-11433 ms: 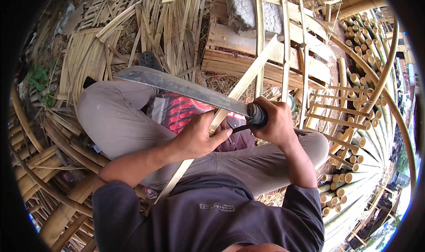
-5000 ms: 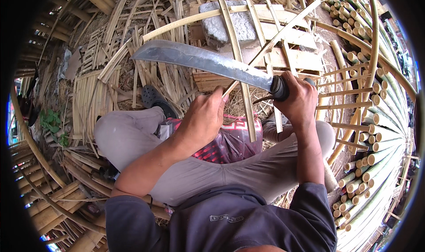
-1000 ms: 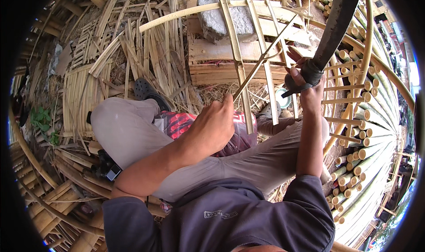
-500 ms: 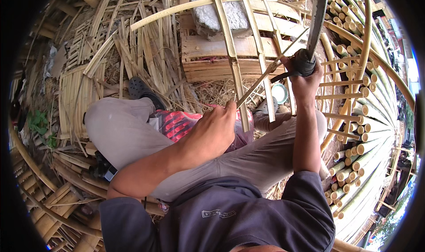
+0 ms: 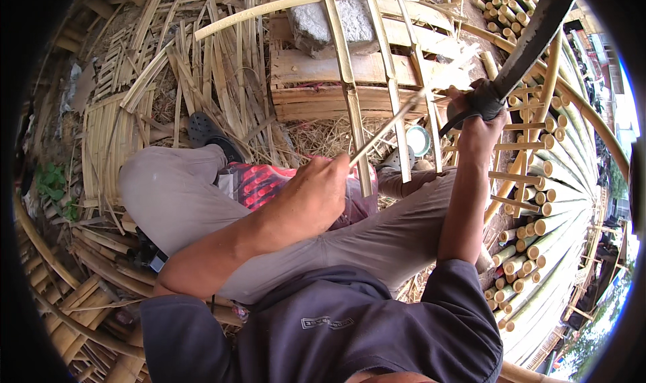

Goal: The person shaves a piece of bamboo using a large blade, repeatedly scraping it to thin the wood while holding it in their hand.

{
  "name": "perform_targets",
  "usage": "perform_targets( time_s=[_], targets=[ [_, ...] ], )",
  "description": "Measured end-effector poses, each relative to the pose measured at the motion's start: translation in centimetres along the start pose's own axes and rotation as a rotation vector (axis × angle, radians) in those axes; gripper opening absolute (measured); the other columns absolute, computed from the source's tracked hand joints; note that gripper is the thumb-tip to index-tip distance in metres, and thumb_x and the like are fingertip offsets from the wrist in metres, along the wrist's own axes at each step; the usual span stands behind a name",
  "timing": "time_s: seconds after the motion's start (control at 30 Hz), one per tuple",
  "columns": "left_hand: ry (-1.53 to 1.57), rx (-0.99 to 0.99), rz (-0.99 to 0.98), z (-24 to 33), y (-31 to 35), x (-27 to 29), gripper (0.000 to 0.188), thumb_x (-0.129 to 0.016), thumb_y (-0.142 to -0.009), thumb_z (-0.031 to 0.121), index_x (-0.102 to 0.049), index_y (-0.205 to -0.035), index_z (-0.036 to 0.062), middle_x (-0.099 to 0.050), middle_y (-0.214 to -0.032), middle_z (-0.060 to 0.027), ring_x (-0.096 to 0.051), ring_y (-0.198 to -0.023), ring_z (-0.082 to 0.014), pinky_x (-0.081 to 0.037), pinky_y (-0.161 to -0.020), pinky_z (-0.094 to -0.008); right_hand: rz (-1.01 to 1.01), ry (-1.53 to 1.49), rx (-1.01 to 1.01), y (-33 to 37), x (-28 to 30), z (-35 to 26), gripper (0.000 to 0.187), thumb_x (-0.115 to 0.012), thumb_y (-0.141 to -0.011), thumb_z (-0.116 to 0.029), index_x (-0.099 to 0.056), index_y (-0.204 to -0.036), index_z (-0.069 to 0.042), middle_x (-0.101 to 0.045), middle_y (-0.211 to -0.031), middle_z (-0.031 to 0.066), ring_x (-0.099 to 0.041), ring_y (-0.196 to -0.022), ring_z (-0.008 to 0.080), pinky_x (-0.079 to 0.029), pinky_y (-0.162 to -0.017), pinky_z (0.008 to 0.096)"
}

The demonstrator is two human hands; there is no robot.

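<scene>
My left hand (image 5: 319,189), closed over my lap, grips one end of a thin bamboo strip (image 5: 385,132). The strip slants up and right, and its far part is blurred near my right hand. My right hand (image 5: 479,122) is wrapped round the dark-bound handle of a machete (image 5: 531,46), whose long blade points up and to the right. Between my hands and beyond them lie three long bamboo slats (image 5: 348,80), crossed at their far part by a curved bamboo slat (image 5: 259,10). Whether the machete touches the strip, I cannot tell.
A rough stone block (image 5: 330,23) rests on a wooden crate (image 5: 316,105) ahead. Split bamboo pieces (image 5: 222,80) litter the ground at left. Stacked bamboo poles (image 5: 545,228) and a bamboo rack (image 5: 518,147) stand at right. A small round dish (image 5: 418,141) sits near my foot.
My right hand has moved slightly right, and the machete blade has swung from nearly upright to leaning right. My left hand has stayed nearly in place, still holding the strip.
</scene>
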State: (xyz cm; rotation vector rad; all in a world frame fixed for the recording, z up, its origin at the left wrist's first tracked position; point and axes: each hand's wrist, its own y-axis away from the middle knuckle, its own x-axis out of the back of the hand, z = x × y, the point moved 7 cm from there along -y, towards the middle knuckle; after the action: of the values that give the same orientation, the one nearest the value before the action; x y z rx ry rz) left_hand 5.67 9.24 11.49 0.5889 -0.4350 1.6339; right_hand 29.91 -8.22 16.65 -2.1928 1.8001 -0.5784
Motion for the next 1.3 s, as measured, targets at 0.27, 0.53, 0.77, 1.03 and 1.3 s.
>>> perform_targets(
  time_s=[0.27,0.53,0.77,1.03,1.3],
  targets=[
    [-0.03,0.08,0.201,-1.9,-0.1,4.3,0.021,-0.046,-0.102,0.01,-0.058,-0.115,-0.0009,-0.06,-0.072,-0.0191,-0.06,-0.07,-0.0383,-0.045,-0.069,-0.0495,0.395,-0.173,-0.102,-3.5,13.8,3.4,0.024,-0.076,-0.08,0.003,-0.062,-0.1,0.002,-0.067,-0.097,0.0133,-0.07,-0.09,0.0235,-0.059,-0.085,0.0338],
    [0.226,0.136,0.057,-2.0,0.1,4.1,0.025,-0.041,-0.106,0.011,-0.057,-0.122,0.0002,-0.046,-0.06,-0.0045,-0.048,-0.052,-0.0124,-0.041,-0.053,-0.0331,0.727,0.222,-0.104,-4.1,21.2,7.0,0.017,-0.082,-0.084,-0.01,-0.07,-0.088,0.002,-0.069,-0.09,0.0083,-0.061,-0.073,0.013,-0.05,-0.066,0.0284],
    [0.363,0.074,0.085,-0.8,-0.2,4.4,0.02,-0.047,-0.105,0.014,-0.054,-0.1,-0.0038,-0.053,-0.063,-0.0195,-0.053,-0.056,-0.0398,-0.039,-0.056,-0.0497,0.522,0.412,0.043,-3.1,16.0,3.6,0.022,-0.083,-0.086,-0.017,-0.067,-0.087,-0.002,-0.065,-0.075,0.0026,-0.055,-0.064,0.0078,-0.045,-0.056,0.0249],
    [0.094,0.064,0.208,-2.0,-0.6,3.9,0.025,-0.046,-0.106,0.019,-0.058,-0.108,-0.0028,-0.053,-0.062,-0.0143,-0.058,-0.057,-0.0317,-0.042,-0.056,-0.0454,-0.131,0.545,0.269,0.8,0.9,-2.1,0.024,-0.084,-0.082,-0.018,-0.065,-0.087,-0.005,-0.065,-0.068,0.0033,-0.062,-0.061,0.0115,-0.048,-0.059,0.029],
    [-0.047,0.056,0.198,-1.6,-0.3,2.8,0.022,-0.047,-0.105,0.019,-0.056,-0.105,-0.0007,-0.058,-0.071,-0.0245,-0.059,-0.067,-0.0465,-0.042,-0.061,-0.0517,-0.482,0.636,0.32,4.8,-7.4,-2.3,0.043,-0.077,-0.058,-0.006,-0.065,-0.098,-0.012,-0.07,-0.077,0.0125,-0.07,-0.071,0.0365,-0.054,-0.064,0.0438]
  ],
)
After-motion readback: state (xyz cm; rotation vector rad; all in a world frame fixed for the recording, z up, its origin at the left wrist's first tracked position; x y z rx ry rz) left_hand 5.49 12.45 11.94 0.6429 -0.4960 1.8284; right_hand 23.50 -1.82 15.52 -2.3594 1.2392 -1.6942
